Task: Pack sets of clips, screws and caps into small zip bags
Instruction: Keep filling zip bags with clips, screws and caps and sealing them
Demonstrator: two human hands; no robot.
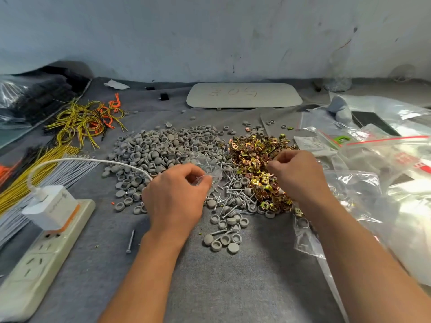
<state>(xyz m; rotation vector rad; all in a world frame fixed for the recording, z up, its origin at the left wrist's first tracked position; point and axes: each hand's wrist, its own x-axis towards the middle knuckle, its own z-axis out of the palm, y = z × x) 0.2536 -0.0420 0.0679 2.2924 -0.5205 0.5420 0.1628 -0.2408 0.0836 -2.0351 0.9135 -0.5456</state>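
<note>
On the table (233, 287), my right fingers (277, 164) curl over the clips (254, 152), load unclear; left fingers (198, 181) pinch the bag (211, 166) just leftward.

Only forearms (363, 259) and hands show: both forearms are bare to the frame's edge, and the left hand (175, 197) and right hand (300, 176) are bare too.

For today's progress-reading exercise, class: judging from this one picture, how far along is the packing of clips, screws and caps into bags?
Done: no clearly finished set shows; the bags at the right are too glary to judge. In hand: the left hand pinches a small zip bag, the right hand curls over the clips. Left: big piles of caps and screws wait.
</note>
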